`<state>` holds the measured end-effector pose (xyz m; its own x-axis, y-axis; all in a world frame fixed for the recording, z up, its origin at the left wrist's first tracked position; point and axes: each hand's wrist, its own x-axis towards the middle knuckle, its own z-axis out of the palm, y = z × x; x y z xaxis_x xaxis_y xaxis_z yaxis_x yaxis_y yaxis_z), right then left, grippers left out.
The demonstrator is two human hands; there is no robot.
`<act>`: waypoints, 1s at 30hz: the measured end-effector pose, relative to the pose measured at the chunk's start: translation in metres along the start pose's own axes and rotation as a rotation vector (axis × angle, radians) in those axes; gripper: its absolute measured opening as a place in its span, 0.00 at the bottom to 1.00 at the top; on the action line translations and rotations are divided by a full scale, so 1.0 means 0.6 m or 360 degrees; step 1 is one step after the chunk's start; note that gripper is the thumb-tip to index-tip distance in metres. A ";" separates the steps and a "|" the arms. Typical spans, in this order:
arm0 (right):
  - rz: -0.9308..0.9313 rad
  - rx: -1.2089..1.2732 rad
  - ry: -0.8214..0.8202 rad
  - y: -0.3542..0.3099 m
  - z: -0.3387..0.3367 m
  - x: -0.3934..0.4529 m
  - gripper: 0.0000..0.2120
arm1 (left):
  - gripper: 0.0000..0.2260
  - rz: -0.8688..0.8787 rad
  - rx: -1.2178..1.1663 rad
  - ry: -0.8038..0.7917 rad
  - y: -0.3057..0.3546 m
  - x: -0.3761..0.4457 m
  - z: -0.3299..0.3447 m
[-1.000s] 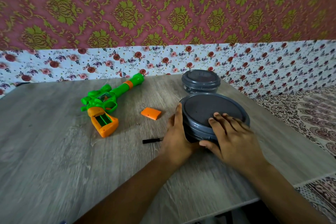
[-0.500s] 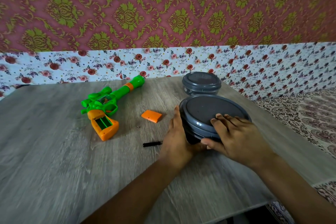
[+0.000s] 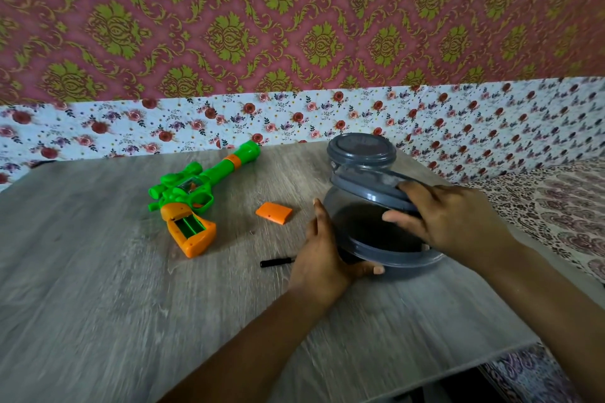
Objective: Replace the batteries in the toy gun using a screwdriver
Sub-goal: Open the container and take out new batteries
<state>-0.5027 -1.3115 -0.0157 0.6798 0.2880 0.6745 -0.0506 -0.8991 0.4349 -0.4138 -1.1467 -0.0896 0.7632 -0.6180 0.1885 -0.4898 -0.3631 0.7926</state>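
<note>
Centre right, the lid [image 3: 376,188] is pinched in the right hand [image 3: 448,219]; the tub [image 3: 376,239], light and rigid, is clasped by the left hand [image 3: 322,258].

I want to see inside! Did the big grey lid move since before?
Yes. The big grey round lid is tilted up off its clear container, its near edge raised by the right hand. Earlier it lay flat.

My grey wood-grain table [image 3: 98,288] stands against pink damask wallpaper [image 3: 294,10]; a rose-print strip [image 3: 131,131] runs just above the tabletop.
</note>
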 end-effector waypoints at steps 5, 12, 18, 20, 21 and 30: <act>0.0131 -0.0007 -0.0167 0.022 -0.003 -0.019 0.31 | 0.60 0.0043 0.0034 0.0035 0.002 -0.001 0.002; 0.0440 0.0170 -0.0253 0.057 0.014 -0.066 0.30 | 0.55 0.0050 0.0061 0.0008 0.001 -0.003 0.002; 0.0794 0.0515 -0.0589 0.072 0.039 -0.056 0.26 | 0.50 0.0064 0.0017 0.0015 0.000 -0.002 0.002; 0.0896 0.0673 -0.0669 0.079 0.050 -0.051 0.25 | 0.47 0.0058 0.0038 0.0016 0.001 -0.002 0.001; 0.0936 0.0727 -0.0689 0.084 0.055 -0.049 0.25 | 0.47 0.0051 0.0048 0.0010 0.003 -0.003 0.000; 0.1036 0.0788 -0.0896 0.105 0.074 -0.019 0.24 | 0.35 0.0098 0.0381 0.0031 0.009 -0.007 -0.015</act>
<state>-0.4812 -1.3860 -0.0223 0.8827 -0.3941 0.2558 -0.3134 -0.8995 -0.3044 -0.4159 -1.1395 -0.0809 0.7356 -0.6314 0.2453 -0.6198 -0.4813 0.6198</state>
